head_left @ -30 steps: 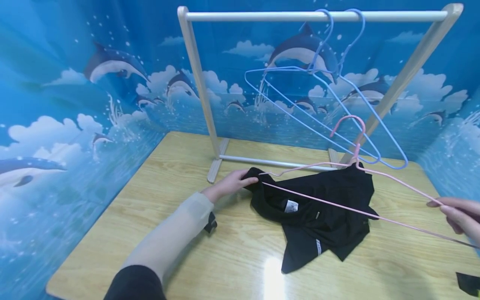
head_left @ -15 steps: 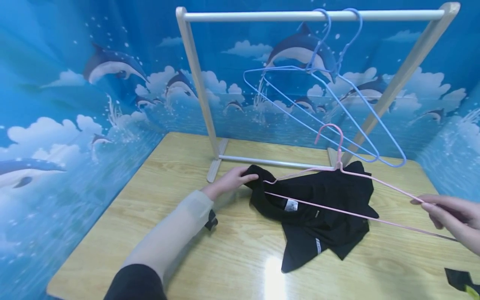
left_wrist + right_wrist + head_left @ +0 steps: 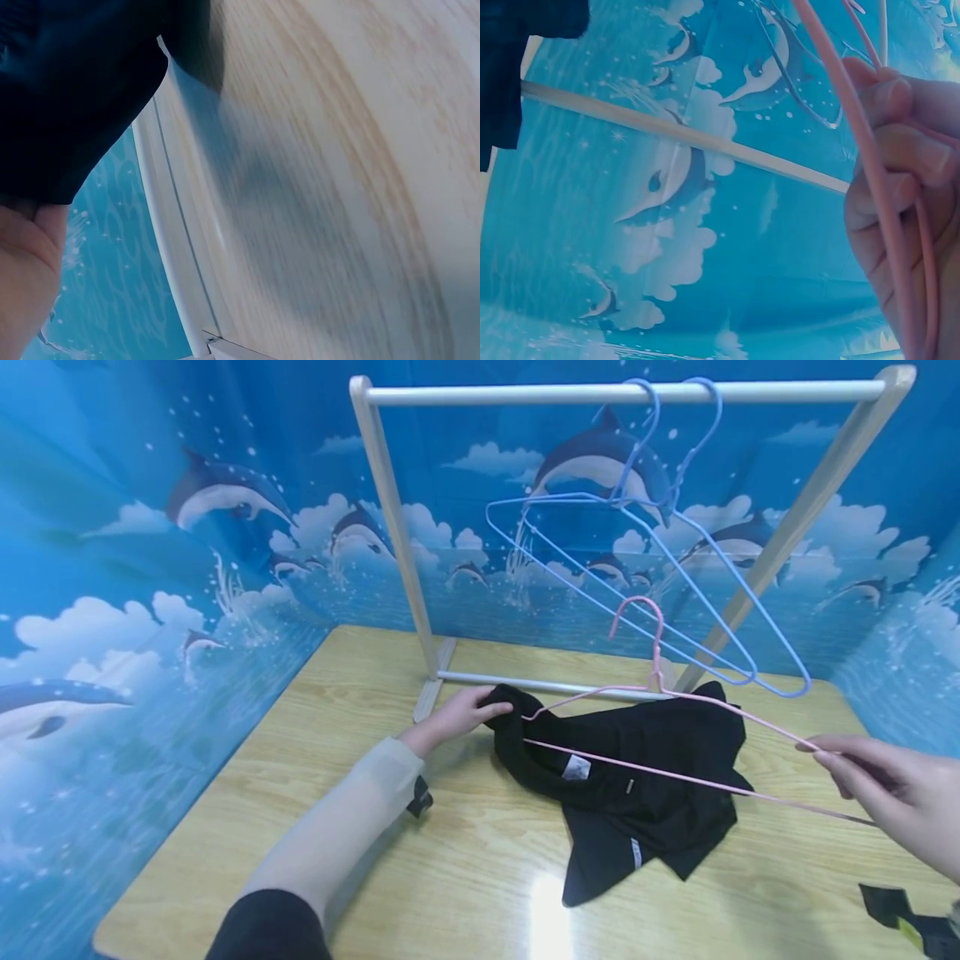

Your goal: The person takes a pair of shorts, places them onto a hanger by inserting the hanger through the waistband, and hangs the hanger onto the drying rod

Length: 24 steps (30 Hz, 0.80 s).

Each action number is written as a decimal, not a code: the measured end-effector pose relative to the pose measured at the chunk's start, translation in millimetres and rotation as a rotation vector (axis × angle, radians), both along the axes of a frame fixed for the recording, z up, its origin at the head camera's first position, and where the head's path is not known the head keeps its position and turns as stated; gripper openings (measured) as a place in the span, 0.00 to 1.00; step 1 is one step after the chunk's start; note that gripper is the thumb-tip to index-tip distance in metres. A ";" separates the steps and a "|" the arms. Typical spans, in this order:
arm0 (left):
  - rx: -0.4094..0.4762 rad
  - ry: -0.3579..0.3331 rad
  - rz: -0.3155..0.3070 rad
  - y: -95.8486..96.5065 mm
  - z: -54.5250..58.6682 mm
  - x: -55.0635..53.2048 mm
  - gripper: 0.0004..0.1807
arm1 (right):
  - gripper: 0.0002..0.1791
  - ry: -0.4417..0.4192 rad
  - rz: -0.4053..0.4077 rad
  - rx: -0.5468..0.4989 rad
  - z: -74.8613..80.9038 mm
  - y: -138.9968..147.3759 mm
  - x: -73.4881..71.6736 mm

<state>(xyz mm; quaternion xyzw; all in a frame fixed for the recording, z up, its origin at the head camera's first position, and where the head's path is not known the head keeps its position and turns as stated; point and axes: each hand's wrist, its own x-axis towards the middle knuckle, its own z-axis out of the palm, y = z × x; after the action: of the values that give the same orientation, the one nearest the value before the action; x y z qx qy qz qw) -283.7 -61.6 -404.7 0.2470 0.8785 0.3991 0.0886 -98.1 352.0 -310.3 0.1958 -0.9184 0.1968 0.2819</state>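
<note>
A black garment with a white label inside its opening lies rumpled on the table. My left hand pinches the garment's left edge and lifts it a little; in the left wrist view the dark cloth covers most of the fingers. At the right, my right hand grips the sloping arm of a pink hanger. The hanger's left end sits inside the garment's opening, its tip hidden by cloth, and its hook points up. In the right wrist view, curled fingers hold the pink wire.
Behind the garment stands a rack with a white top rail and wooden legs. Two blue hangers hang from it, close above the pink hook. The wooden table meets a dolphin-printed backdrop at the back and left.
My right hand has moved left with the pink hanger, and the hook has shifted left too. The left hand keeps hold of the garment's edge, almost in the same place.
</note>
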 end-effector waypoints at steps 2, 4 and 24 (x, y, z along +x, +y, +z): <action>-0.009 -0.001 -0.007 0.6 1.2 0.4 0.14 | 0.07 0.007 -0.011 0.015 3.9 -1.4 -0.2; -0.020 -0.005 -0.015 1.7 2.0 0.6 0.14 | 0.07 0.027 -0.012 0.043 6.3 -3.3 -0.9; -0.023 0.116 -0.016 11.5 19.2 3.2 0.16 | 0.05 0.036 -0.042 -0.021 -5.9 -13.6 -2.5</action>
<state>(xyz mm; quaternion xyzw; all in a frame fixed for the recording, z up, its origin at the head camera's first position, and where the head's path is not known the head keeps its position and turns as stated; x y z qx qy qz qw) -280.5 -50.1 -385.5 0.2758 0.8847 0.3733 0.0435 -100.6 338.4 -316.2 0.1772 -0.9149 0.1969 0.3047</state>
